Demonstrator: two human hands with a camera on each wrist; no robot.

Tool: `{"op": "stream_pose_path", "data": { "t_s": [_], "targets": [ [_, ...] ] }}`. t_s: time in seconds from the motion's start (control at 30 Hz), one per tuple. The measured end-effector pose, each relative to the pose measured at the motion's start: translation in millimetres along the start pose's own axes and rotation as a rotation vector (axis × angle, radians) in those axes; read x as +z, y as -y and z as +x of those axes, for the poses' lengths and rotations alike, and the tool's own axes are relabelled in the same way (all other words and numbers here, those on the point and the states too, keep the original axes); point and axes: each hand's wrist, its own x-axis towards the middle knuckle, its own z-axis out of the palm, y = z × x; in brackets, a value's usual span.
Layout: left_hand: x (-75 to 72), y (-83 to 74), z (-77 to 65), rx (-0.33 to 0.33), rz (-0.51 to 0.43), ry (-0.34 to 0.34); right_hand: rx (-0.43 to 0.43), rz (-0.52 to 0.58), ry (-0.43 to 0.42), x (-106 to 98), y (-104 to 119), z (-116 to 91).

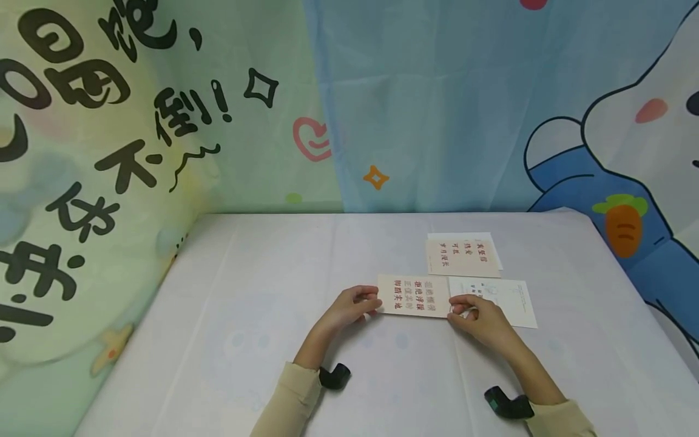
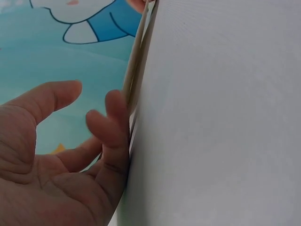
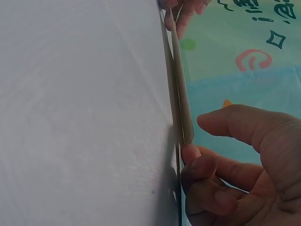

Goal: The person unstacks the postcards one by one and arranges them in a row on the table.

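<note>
A cream card (image 1: 412, 295) with columns of red and grey characters lies between my two hands, low over the white cloth. Fingertips of my left hand (image 1: 358, 303) meet its left end. At the right end, fingers of my right hand (image 1: 480, 321) touch the edge. In the left wrist view, the left thumb (image 2: 61, 96) stands apart from the card's thin edge (image 2: 136, 61). Likewise, the right wrist view has the right thumb (image 3: 230, 125) clear of the card (image 3: 182, 94), with bent fingers (image 3: 202, 172) beside its end.
Partly under the right hand lies a white card (image 1: 508, 297) with a faint drawing. Behind it, another cream card (image 1: 461, 258) with red characters overlaps a white one (image 1: 497, 255). A white cloth (image 1: 262, 340) covers the table, and printed curtains (image 1: 426, 109) hang along its back and left.
</note>
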Motion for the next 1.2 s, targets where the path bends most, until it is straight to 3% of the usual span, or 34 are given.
{"op": "stream_pose_path", "data": {
  "t_s": [0.47,0.63,1.2],
  "targets": [
    [-4.2,0.8,-4.1,0.031,-0.008,0.021,-0.047,-0.009,-0.005,-1.2,-1.7,0.3],
    [-2.9,1.2,-4.6,0.037,0.007,0.004,-0.05,-0.011,-0.005,-1.6,-2.0,0.5],
    [-3.2,1.2,-5.0,0.072,0.06,0.043,-0.054,-0.012,-0.014,-1.7,-1.2,-0.3]
  ]
}}
